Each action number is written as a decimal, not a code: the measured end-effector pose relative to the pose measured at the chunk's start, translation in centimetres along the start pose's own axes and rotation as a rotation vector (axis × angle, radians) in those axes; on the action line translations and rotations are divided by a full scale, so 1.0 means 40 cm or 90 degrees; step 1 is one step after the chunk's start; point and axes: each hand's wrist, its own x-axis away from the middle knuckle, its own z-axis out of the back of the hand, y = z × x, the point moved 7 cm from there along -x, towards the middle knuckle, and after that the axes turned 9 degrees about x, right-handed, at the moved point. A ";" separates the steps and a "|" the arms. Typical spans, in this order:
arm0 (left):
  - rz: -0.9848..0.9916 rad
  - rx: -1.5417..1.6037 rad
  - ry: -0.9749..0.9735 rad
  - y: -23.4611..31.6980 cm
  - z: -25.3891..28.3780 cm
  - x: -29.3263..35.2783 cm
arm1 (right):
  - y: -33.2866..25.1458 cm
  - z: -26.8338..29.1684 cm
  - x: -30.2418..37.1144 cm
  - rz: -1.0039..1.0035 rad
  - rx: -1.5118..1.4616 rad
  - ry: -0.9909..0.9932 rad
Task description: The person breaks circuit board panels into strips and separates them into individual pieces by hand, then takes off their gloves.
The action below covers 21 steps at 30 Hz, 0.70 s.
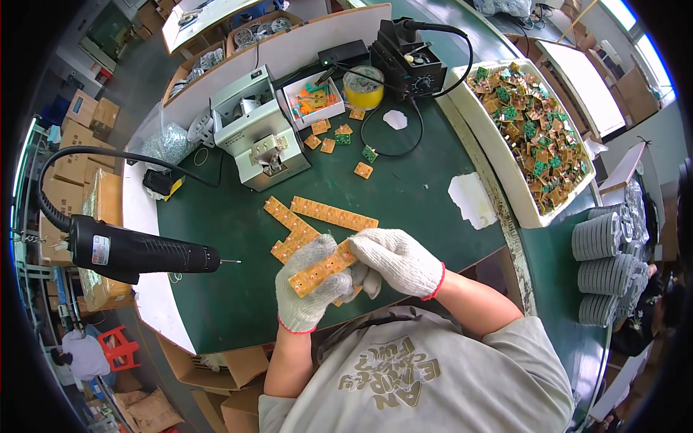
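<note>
Orange strip (323,269), a flat, narrow run of small circuit boards with pale dots, sits just below the middle of the frame, tilted up to the right and gripped at both ends. Left hand (309,287), in a white knit glove with a red cuff, is clenched round the strip's lower left part, fingers wrapped over its face. Right hand (397,260), gloved alike, grasps the upper right end, its fingers curled over that tip and touching the left glove. Just above the hands more strips (317,216) of the same orange board lie flat on the green mat (404,195), one long piece running right, another slanting down toward the left glove. Single orange squares (363,170) lie scattered higher on the mat. At the left edge a black electric screwdriver (141,252) hangs level, its thin bit pointing right, well apart from the hands. A boxy grey machine (256,130) stands in the upper middle, a black soldering station (408,61) to its right. A white tray (469,108) heaped with orange and green boards fills the upper right, and stacks of grey ribbed discs (606,267) stand at the right edge.
</note>
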 end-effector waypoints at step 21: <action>0.152 0.276 0.182 -0.051 -0.012 -0.013 | -0.050 0.205 -0.163 0.096 0.852 0.255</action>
